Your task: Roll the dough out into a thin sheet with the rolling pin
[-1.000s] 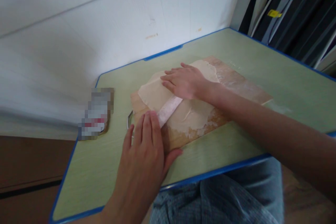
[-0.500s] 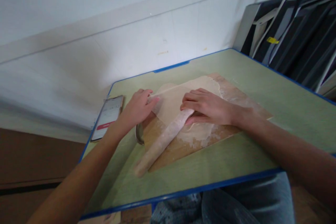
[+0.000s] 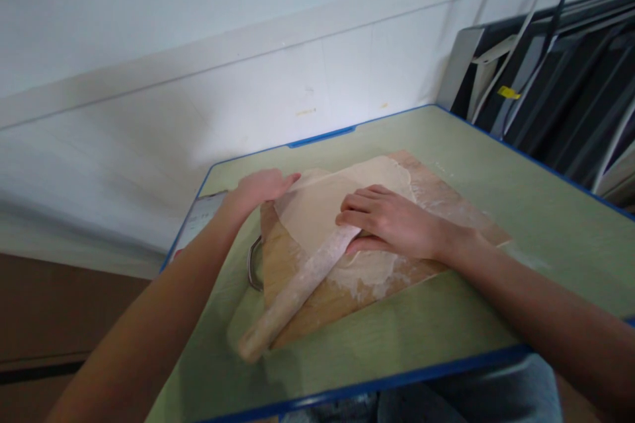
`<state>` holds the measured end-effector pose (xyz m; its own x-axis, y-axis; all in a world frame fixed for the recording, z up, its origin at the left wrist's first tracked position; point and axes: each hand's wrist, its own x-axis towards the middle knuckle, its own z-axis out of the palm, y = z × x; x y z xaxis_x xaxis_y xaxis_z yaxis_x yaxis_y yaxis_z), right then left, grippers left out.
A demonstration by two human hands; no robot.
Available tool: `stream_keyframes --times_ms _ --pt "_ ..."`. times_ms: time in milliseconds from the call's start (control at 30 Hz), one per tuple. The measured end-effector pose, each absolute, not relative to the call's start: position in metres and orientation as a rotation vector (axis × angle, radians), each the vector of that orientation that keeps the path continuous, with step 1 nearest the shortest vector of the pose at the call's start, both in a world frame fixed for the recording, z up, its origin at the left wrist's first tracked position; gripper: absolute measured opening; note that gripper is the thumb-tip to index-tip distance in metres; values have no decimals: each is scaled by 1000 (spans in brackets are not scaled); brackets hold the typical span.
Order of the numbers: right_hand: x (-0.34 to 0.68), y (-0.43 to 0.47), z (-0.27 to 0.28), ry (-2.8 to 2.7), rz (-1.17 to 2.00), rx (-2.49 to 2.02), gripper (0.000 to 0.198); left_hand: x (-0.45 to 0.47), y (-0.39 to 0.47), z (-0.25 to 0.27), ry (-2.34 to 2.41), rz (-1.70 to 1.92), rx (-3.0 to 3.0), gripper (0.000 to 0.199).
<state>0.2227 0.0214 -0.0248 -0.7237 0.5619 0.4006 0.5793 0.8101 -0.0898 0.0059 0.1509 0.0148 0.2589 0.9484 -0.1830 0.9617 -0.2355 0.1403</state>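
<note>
A thin, pale sheet of dough [image 3: 322,201] lies over a floured wooden board [image 3: 292,251], with a layered edge at its far left. My right hand [image 3: 381,218] is wrapped round the upper end of a flour-dusted rolling pin [image 3: 302,287]. The pin slants across the board, its lower end jutting past the near left edge. At the far left corner of the dough, my left hand [image 3: 265,186] is closed on the dough's edge, thumb side toward the sheet. Most of its fingers are hidden from me.
The board's metal handle [image 3: 254,264] sticks out on the left. A phone [image 3: 198,218] lies at the left side of the green, blue-edged table [image 3: 446,317], partly behind my left forearm. A white wall [image 3: 278,92] rises behind; dark folded items [image 3: 570,79] and cables stand at right.
My left hand has shifted to the far left corner of the dough and its fingers have closed. The right hand keeps its hold on the rolling pin. The view has tilted slightly.
</note>
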Motion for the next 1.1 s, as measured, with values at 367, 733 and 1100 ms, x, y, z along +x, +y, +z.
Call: stream_keyframes --times_ms 367,733,1100 --pt "223 20 -25 -2590 -256 -823 41 1 122 -17 1457 1084 1497 59" --pt "228 17 -24 -2512 -542 -879 46 16 112 -23 1624 1353 1651 60" --pt "236 16 -19 -2506 -583 -960 51 15 106 -14 1523 1360 1662 64"
